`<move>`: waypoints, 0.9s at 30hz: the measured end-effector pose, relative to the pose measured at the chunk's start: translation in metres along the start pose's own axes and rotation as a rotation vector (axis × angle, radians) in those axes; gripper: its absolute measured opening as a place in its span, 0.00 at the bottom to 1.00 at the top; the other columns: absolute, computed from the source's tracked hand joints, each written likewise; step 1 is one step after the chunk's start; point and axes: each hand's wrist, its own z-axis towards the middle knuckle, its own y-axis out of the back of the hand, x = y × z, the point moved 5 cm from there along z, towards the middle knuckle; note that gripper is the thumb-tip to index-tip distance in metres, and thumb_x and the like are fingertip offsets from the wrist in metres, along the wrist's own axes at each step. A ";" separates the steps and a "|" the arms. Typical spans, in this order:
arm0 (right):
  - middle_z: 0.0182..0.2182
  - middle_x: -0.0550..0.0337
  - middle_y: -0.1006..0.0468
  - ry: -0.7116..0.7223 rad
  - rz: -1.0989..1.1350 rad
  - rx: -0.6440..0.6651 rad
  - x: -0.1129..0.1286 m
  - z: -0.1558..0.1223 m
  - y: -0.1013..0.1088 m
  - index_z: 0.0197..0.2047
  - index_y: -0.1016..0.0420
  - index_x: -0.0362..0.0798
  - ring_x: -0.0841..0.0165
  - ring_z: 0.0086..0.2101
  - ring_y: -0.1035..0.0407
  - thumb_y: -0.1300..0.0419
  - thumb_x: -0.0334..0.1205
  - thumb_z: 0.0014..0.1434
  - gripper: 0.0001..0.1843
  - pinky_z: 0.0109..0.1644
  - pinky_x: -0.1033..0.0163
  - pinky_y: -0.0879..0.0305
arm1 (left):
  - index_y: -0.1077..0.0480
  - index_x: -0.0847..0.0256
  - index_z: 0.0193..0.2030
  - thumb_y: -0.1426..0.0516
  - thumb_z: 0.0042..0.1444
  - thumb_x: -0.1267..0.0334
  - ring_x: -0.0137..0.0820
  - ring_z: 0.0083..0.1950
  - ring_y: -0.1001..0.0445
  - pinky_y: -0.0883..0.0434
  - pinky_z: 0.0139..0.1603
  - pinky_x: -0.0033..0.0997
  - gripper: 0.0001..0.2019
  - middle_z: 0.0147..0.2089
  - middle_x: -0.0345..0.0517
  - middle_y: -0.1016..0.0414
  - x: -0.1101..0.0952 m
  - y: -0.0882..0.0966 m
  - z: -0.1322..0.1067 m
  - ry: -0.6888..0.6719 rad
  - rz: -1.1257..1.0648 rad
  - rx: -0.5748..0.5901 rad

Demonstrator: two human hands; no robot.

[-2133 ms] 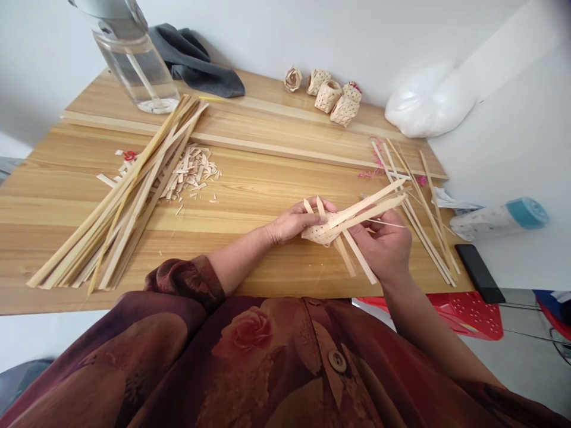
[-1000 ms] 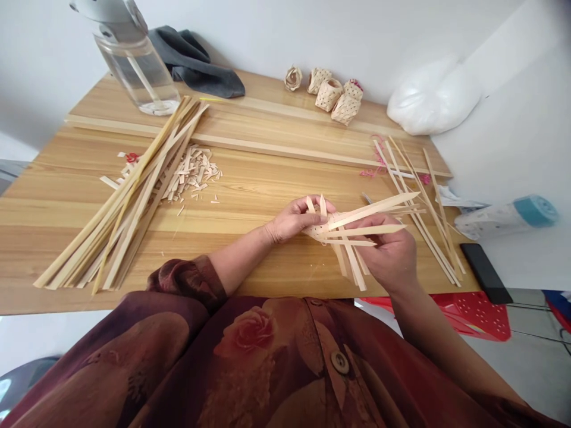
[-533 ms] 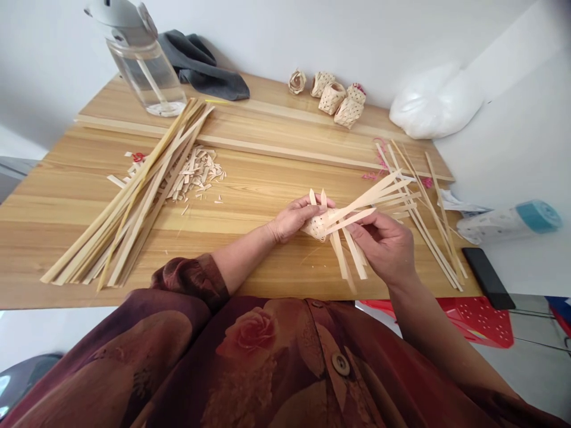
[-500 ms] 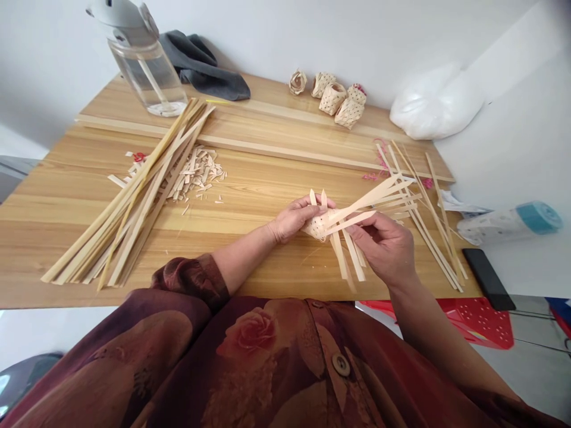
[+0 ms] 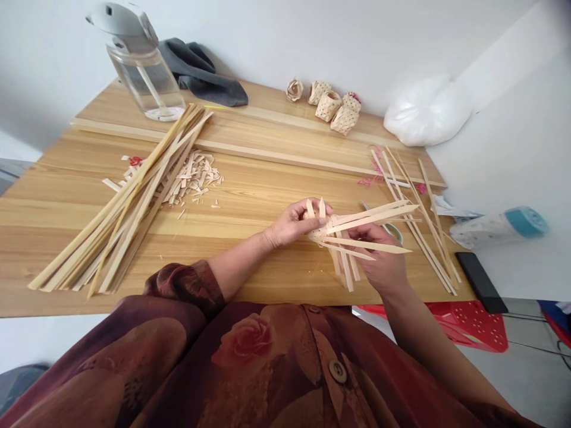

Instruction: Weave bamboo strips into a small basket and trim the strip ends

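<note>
My left hand (image 5: pixel 294 226) pinches a small, partly woven basket (image 5: pixel 316 233) of pale bamboo-like strips, its thumb pressed across the weave. Two short pointed strip ends (image 5: pixel 316 208) stand up beside that thumb. Long loose strips (image 5: pixel 375 215) fan out from the weave to the right, and others hang toward the table's front edge. Behind these strips, my right hand (image 5: pixel 381 261) is closed with its fingers curled on some of them; its fingertips are partly hidden. A pair of scissors (image 5: pixel 392 233) lies beyond the right hand, mostly covered.
Long strips (image 5: pixel 134 208) are heaped at left beside cut scraps (image 5: pixel 191 178). A water bottle (image 5: pixel 145 77) and dark cloth (image 5: pixel 200 74) stand behind. Finished small woven baskets (image 5: pixel 329 106) sit along the wall. At right are a white plastic bag (image 5: pixel 426 113), thin strips (image 5: pixel 414 220) and a phone (image 5: pixel 482 282).
The fanned strips have spread apart, some swinging down to the right. My right hand has shifted slightly down and left behind them. The scissors have come partly into sight.
</note>
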 end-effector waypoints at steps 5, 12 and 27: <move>0.30 0.60 0.19 0.156 -0.147 -0.015 0.005 -0.002 0.005 0.32 0.18 0.52 0.66 0.31 0.27 0.26 0.44 0.54 0.08 0.38 0.58 0.29 | 0.23 0.63 0.46 0.31 0.52 0.52 0.28 0.41 0.26 0.31 0.44 0.30 0.20 0.47 0.47 0.22 0.001 -0.002 0.000 0.014 -0.024 0.008; 0.37 0.56 0.16 0.515 -0.418 0.067 0.019 -0.008 0.001 0.38 0.14 0.54 0.60 0.40 0.22 0.35 0.33 0.62 0.08 0.47 0.52 0.26 | 0.23 0.63 0.45 0.32 0.52 0.54 0.26 0.37 0.26 0.31 0.40 0.28 0.18 0.44 0.46 0.21 0.005 -0.005 0.001 0.082 -0.098 -0.003; 0.33 0.59 0.15 0.606 -0.374 0.093 0.026 -0.022 0.000 0.41 0.16 0.55 0.59 0.39 0.23 0.33 0.29 0.60 0.10 0.45 0.51 0.25 | 0.24 0.62 0.45 0.31 0.50 0.50 0.29 0.40 0.29 0.33 0.41 0.29 0.21 0.44 0.47 0.24 -0.002 0.000 -0.001 0.013 0.037 -0.012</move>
